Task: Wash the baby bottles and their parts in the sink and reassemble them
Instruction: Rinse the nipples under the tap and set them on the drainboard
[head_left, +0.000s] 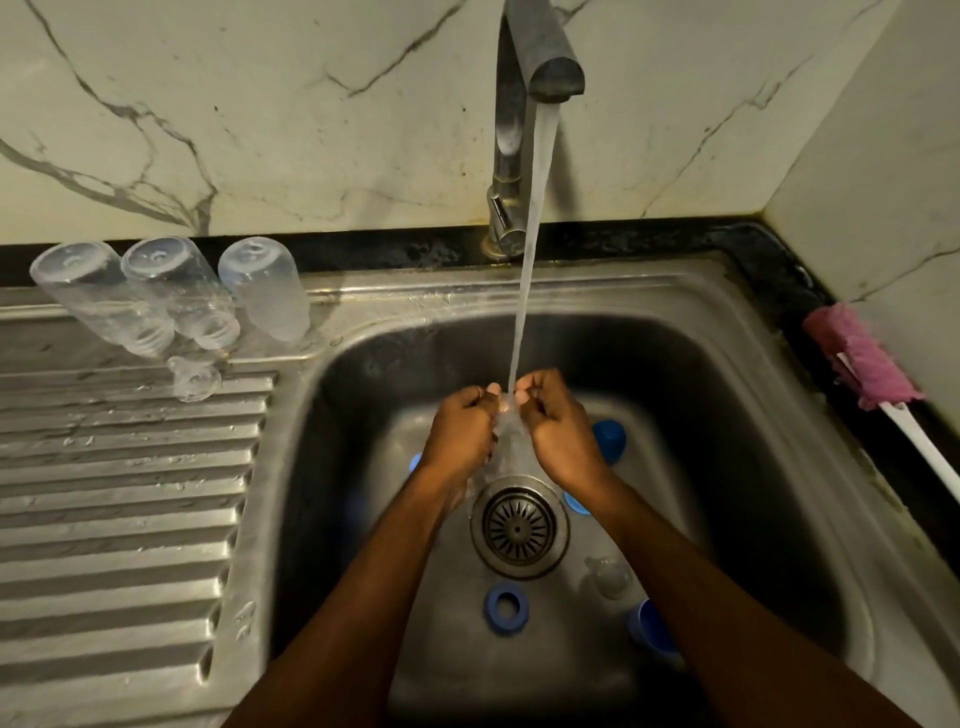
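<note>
bottles (104, 301) (182, 293) (265, 288) 3, drainboard (130, 493) back edge | teats 2: drainboard 1 (195, 382), basin (363, 395) 1 (610, 574) | blue parts (506, 608) (609, 439) (576, 503) (415, 461) (649, 631) 5, basin | clear part (506, 421) 1, held | brush (862, 358) 1, right rim

— What lies out past the right hand (558, 436)?
— A pink-headed brush (862, 361) with a white handle, well to its right, on the black counter (753, 249).
— And beyond the left hand (460, 431)?
— A grey-veined marble wall (260, 130), far behind both hands. The steel tap (509, 130) stands against it, and its water stream (530, 260) falls between the two hands.
</note>
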